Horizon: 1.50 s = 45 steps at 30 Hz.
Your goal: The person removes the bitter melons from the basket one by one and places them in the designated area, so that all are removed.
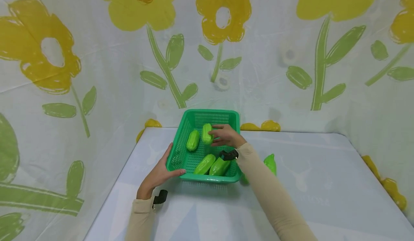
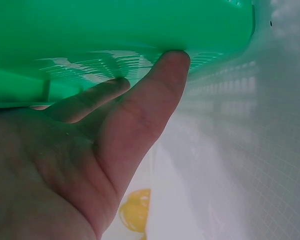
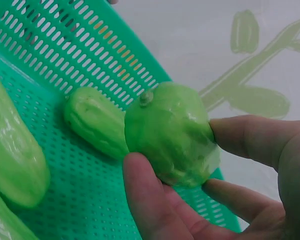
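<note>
One green vegetable (image 1: 207, 134) is pinched between the thumb and fingers of the right hand (image 1: 225, 135), its stalk end facing the right wrist camera, and it sits within the outline of a green basket (image 1: 210, 178); whether it touches the basket floor I cannot tell. The left hand (image 1: 160, 172) is spread wide at the basket's near corner on its own side — thumb laid along the near rim, fingers against the outer side wall. Between the two hands, just left of the held piece, a second vegetable (image 1: 193, 140) lies on the basket floor. Nearer the person than the right hand, a third vegetable (image 1: 204, 164) and a fourth vegetable (image 1: 220, 167) lie side by side, the latter partly under the dark wrist device (image 1: 229, 155). Beyond the right sleeve (image 1: 275, 198), on the pale table (image 1: 310, 198), rests another green piece (image 1: 271, 163), partly hidden by that arm. Past both hands hangs a white cloth (image 1: 265, 72) — yellow flowers and green leaves printed on it.
</note>
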{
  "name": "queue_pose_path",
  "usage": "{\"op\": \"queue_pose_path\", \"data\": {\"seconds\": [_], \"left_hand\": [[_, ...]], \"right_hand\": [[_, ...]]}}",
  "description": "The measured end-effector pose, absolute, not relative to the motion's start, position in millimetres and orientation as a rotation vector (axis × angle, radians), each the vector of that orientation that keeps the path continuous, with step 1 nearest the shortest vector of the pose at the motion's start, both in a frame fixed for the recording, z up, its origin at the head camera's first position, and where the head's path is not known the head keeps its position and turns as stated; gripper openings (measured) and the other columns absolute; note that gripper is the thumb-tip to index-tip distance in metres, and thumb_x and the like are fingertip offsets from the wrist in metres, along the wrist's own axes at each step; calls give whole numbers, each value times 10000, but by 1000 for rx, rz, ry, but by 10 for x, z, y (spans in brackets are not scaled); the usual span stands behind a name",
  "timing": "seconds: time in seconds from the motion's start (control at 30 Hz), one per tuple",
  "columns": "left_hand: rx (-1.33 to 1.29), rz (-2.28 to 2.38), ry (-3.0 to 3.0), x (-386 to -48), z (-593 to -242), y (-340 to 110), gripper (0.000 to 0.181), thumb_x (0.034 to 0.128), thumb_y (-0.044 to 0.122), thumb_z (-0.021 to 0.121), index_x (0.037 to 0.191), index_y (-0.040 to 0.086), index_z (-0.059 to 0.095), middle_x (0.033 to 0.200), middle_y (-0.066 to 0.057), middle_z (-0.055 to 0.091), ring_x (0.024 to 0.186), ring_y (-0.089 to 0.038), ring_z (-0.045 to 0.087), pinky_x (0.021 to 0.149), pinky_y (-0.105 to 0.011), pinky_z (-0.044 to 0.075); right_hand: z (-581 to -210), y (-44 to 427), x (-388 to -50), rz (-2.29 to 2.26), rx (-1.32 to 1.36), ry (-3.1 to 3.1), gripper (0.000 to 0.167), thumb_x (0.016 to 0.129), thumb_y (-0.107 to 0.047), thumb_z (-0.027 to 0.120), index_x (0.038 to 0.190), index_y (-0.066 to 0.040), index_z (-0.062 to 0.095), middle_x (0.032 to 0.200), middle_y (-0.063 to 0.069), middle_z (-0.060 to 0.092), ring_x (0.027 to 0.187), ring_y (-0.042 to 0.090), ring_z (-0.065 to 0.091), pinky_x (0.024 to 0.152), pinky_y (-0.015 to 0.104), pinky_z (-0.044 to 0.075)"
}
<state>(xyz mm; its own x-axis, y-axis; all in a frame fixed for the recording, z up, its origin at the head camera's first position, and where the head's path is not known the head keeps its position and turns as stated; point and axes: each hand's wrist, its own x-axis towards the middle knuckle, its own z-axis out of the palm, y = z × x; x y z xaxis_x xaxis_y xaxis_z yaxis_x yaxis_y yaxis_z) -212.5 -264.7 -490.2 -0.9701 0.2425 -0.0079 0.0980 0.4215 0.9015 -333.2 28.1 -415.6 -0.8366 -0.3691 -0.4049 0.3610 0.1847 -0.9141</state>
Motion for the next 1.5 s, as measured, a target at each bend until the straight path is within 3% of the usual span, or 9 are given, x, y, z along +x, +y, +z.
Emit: {"op": "queue_pose_path", "data": {"seconds": [0.17, 0.27, 0.43, 0.57, 0.7, 0.93, 1.1, 1.33, 1.5], "left_hand": [[296, 1582, 2531, -2119, -4896, -2650, 1241, 837, 359, 851, 1677, 266, -58, 1763, -83, -2, 1616, -397, 79, 1233, -713, 189], [303, 1569, 2550, -2125, -4897, -2658, 1241, 836, 364, 849, 1676, 268, -60, 1763, -91, 4, 1612, -407, 89, 1226, -718, 199], [312, 1574, 2546, -2135, -4903, -2656, 1243, 835, 363, 850, 1676, 271, -61, 1763, -91, 8, 1608, -407, 104, 1223, -720, 204], [305, 1588, 2533, -2136, -4907, -2648, 1246, 830, 359, 855, 1678, 264, -54, 1763, -87, 11, 1608, -401, 108, 1226, -717, 200], [305, 1586, 2533, -2136, -4907, -2641, 1243, 831, 359, 853, 1678, 267, -52, 1763, -86, 16, 1607, -400, 113, 1225, -715, 206], [316, 1585, 2529, -2147, -4906, -2637, 1247, 835, 358, 853, 1675, 278, -64, 1763, -83, 8, 1608, -402, 109, 1222, -719, 209], [306, 1599, 2512, -2137, -4889, -2639, 1248, 831, 351, 855, 1676, 272, -59, 1764, -79, -3, 1614, -397, 83, 1231, -716, 188], [312, 1604, 2520, -2127, -4907, -2650, 1246, 830, 345, 858, 1677, 274, -53, 1764, -84, 9, 1610, -400, 96, 1228, -716, 195], [345, 1613, 2531, -2124, -4931, -2652, 1244, 830, 339, 859, 1679, 267, -47, 1762, -94, 25, 1600, -409, 124, 1214, -724, 218]], "right_hand": [[-4072, 381, -3308, -1701, -31, 1931, 637, 1034, -184, 632, 1612, -140, 369, 1480, 298, 493, 874, 203, 725, 898, 391, 629], [-4022, 440, -3299, -1710, -45, 1943, 633, 1037, -188, 626, 1614, -144, 368, 1475, 288, 506, 886, 202, 723, 937, 414, 617], [-3943, 549, -3261, -1707, -81, 1929, 642, 1053, -179, 593, 1633, -149, 321, 1545, 253, 463, 1153, 329, 674, 1075, 487, 537], [-3878, 663, -3219, -1706, -95, 1927, 652, 1059, -190, 581, 1643, -151, 295, 1601, 251, 401, 1341, 434, 563, 1007, 420, 587], [-3827, 816, -3176, -1704, -104, 1960, 660, 1061, -209, 582, 1646, -152, 283, 1625, 259, 361, 1377, 458, 529, 963, 381, 607], [-3836, 1078, -3112, -1720, -109, 2009, 673, 1062, -213, 580, 1651, -136, 264, 1615, 260, 357, 1257, 397, 606, 1051, 449, 558], [-3853, 1251, -3059, -1732, -101, 2049, 675, 1049, -234, 602, 1641, -131, 295, 1449, 228, 519, 1047, 236, 694, 1029, 440, 571], [-3882, 1531, -3010, -1739, -116, 2069, 679, 1060, -259, 585, 1644, -107, 276, 1109, 15, 647, 925, 140, 711, 934, 333, 612], [-3905, 1716, -2970, -1745, -106, 2087, 696, 1062, -269, 585, 1652, -110, 252, 1126, 16, 637, 917, 106, 712, 904, 287, 614]]}}
